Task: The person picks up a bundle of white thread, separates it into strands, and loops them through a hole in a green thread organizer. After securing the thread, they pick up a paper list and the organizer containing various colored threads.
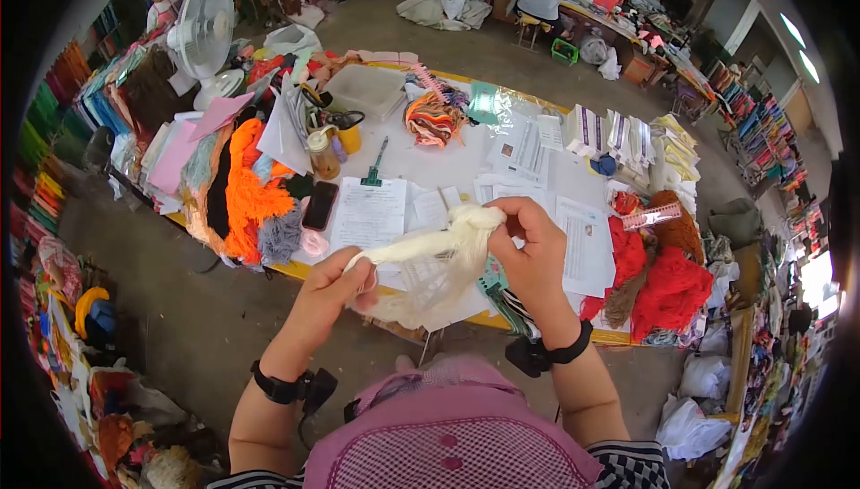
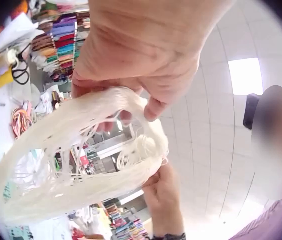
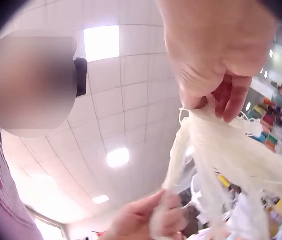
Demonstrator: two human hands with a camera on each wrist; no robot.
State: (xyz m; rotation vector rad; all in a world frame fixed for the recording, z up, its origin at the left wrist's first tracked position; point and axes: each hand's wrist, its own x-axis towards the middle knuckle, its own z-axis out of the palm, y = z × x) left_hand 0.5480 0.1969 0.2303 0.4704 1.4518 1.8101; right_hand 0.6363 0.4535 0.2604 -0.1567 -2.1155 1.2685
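Observation:
A loose skein of cream-white yarn (image 1: pixel 421 245) is stretched between the two hands above the table's front edge. My left hand (image 1: pixel 333 290) grips its left end, with strands passing round the fingers. At the upper right end, my right hand (image 1: pixel 530 243) pinches a bunched part of the yarn between thumb and fingers. Seen from the left wrist, the skein (image 2: pixel 61 197) forms a long open loop with fine strands crossing its middle. In the right wrist view, the yarn (image 3: pixel 221 140) hangs in several strands below the right fingertips.
Printed papers (image 1: pixel 367 220) and a phone (image 1: pixel 320 206) lie on the white table. Orange yarn (image 1: pixel 246 193) is heaped at its left, red yarn (image 1: pixel 667 287) at its right. Behind stand a clear plastic box (image 1: pixel 365 90), a multicoloured yarn bundle (image 1: pixel 434 119) and a fan (image 1: pixel 202 32).

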